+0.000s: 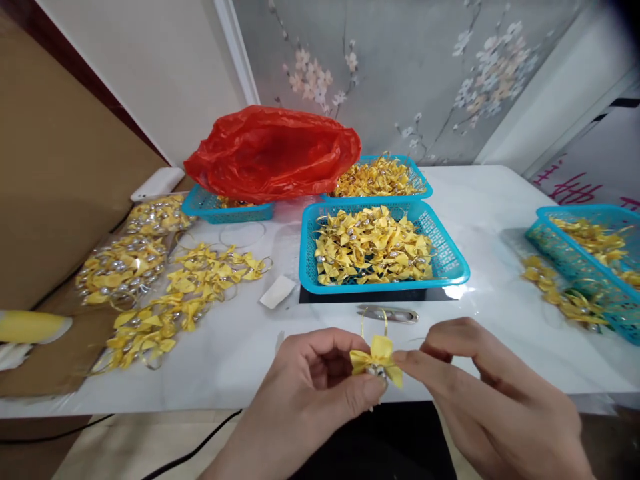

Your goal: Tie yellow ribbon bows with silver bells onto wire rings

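Pinched between the thumb and fingers of my left hand [320,390] is a yellow ribbon flower [381,350] with a silvery bead at its middle and a thin gold loop standing up behind it. My right hand [493,393] touches the flower's right petal with a fingertip; its fingers are curled, and whether the thumb pinches the petal is hidden. Just beyond the flower lie small metal thread snips [390,314]. Farther back, a blue basket [385,289] holds a heap of similar yellow flowers with beads.
Loose yellow flowers [200,283] and filled clear bags [123,267] lie at left. Behind stand a second blue basket [425,187], a third basket [220,213] and a red plastic bag [270,153]. Another blue basket [560,250] is at right. A white paper piece [277,292] lies mid-table.
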### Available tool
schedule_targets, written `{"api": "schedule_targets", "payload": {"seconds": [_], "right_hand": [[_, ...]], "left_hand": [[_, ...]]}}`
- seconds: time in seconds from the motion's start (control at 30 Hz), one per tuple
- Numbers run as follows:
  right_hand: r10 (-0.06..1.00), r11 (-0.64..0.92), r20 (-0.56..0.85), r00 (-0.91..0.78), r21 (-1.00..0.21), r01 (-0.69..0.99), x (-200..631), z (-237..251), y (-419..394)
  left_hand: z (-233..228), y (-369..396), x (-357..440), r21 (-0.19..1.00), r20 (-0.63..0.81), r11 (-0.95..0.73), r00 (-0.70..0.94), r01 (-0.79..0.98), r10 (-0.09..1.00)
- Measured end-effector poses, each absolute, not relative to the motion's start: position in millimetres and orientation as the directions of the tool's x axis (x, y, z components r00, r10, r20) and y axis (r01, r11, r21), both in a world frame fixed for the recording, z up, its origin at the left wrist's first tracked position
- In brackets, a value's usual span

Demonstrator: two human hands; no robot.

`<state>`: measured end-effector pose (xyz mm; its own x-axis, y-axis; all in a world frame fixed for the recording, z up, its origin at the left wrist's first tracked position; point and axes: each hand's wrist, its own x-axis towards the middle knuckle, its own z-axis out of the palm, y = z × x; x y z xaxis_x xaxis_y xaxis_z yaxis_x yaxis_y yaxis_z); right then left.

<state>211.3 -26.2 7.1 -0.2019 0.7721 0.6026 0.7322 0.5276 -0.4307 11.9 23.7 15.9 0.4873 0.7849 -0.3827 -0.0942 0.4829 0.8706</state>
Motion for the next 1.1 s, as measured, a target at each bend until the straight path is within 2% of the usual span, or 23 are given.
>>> {"api": "schedule_targets", "payload": {"seconds": [0.17, 0.37, 0.53, 0.7, 0.8, 0.87, 0.97, 1.1], "right_hand": [[0.747, 0.546, 0.633, -0.201, -0.412, 0.73, 206, 10, -20], [0.679, 0.555, 0.721, -0.141, -0.379, 0.74, 200, 3, -22], [0.705, 0.588, 0.651, -0.281, -0.316, 0.745, 206, 5, -25], [0.675, 0.585, 0.681, -0.286, -0.257, 0.769, 207, 23, -19], [0.655, 0.623, 0.635, -0.41, -0.148, 0.768, 208, 37, -11], [0.651, 0.667, 0.575, -0.495, -0.121, 0.735, 210, 44, -6], [0.643, 0.705, 0.53, -0.553, -0.128, 0.698, 213, 45, 0], [0.689, 0.694, 0.489, -0.535, -0.233, 0.681, 221, 32, 1]], "left_hand": [[15, 24, 13, 0.854, -0.367, 0.504, 0.533, -0.133, 0.762], [16, 25, 13, 0.863, -0.4, 0.5, 0.505, -0.074, 0.765], [20, 24, 13, 0.873, -0.405, 0.486, 0.493, -0.042, 0.77], [23, 26, 13, 0.882, -0.415, 0.471, 0.489, 0.01, 0.767], [23, 25, 12, 0.891, -0.409, 0.453, 0.495, 0.034, 0.767], [23, 25, 13, 0.902, -0.396, 0.428, 0.49, 0.049, 0.777], [23, 23, 14, 0.919, -0.379, 0.386, 0.458, 0.084, 0.804], [22, 25, 13, 0.902, -0.391, 0.43, 0.475, 0.03, 0.788]]}}
